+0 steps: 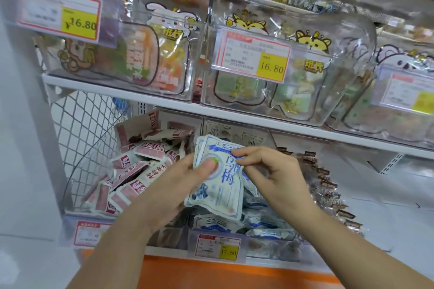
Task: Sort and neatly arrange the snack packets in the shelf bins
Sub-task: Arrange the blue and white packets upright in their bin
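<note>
Fingers [247, 153] of the right hand [279, 171] pinched the upper edge of a small stack of blue-and-white packets [223, 185], while the left hand [173, 185] gripped it from beneath, thumb pressed on its face. The stack hung above the middle bin [270, 248] (more of the same packets lay inside), between pink packets [141, 171] and brown packets [328, 185].

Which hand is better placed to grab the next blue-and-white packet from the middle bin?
Right, probably. The left hand grips the stack of white-and-blue plastic snack packets, thumb across its front; the right hand only pinches its upper edge and sits above the loose packets below.
</note>
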A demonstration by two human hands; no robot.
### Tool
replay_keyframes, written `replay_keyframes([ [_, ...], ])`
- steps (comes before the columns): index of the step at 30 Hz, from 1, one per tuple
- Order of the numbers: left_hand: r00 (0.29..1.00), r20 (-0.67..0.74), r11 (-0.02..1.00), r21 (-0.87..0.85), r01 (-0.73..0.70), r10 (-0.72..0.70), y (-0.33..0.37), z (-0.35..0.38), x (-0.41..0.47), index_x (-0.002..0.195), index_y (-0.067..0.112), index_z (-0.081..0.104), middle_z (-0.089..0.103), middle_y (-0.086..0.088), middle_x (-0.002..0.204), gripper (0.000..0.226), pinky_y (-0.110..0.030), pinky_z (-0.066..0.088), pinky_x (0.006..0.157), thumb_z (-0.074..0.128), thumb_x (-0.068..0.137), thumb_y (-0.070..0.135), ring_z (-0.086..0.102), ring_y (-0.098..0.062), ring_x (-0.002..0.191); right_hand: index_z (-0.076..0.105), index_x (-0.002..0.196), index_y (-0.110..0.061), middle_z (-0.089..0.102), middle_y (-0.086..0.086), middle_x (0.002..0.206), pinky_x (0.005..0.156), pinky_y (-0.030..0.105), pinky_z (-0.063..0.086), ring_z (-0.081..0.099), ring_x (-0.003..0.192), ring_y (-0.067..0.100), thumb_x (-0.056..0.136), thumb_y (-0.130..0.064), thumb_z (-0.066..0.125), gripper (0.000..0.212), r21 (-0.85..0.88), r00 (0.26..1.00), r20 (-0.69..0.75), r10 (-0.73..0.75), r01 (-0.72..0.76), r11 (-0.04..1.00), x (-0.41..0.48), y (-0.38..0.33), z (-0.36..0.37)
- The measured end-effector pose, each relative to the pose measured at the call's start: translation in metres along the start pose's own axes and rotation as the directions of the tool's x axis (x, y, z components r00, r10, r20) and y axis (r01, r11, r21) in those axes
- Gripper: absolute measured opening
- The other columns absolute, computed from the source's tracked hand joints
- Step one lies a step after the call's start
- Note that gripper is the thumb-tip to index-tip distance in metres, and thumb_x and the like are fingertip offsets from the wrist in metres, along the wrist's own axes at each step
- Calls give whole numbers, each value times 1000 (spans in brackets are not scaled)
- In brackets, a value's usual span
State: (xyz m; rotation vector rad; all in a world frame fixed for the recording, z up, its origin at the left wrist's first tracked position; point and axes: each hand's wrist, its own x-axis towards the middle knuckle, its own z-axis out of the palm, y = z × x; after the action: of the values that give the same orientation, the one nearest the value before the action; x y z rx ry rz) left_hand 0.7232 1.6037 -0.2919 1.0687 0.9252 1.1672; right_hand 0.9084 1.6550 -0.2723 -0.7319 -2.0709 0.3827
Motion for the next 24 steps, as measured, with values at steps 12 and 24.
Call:
replay_keyframes([
  [12,813,-556,980,183,-82,172,-3,-35,8,99,37,61,68,13,102,11,-29,46,81,62,88,37,63,-8,97,51,130,-12,57,6,125,75,15,36,59,99,21,84,-18,68,50,-239,871,4,491,-476,847,44,58,46],
  [24,755,-618,964,258,-66,218,-1,-40,8,104,33,58,68,13,100,18,-33,48,80,63,87,32,65,-10,94,72,86,-16,72,1,80,59,16,43,62,65,12,85,-12,64,8,-65,822,-340,456,-505,861,36,44,38],
])
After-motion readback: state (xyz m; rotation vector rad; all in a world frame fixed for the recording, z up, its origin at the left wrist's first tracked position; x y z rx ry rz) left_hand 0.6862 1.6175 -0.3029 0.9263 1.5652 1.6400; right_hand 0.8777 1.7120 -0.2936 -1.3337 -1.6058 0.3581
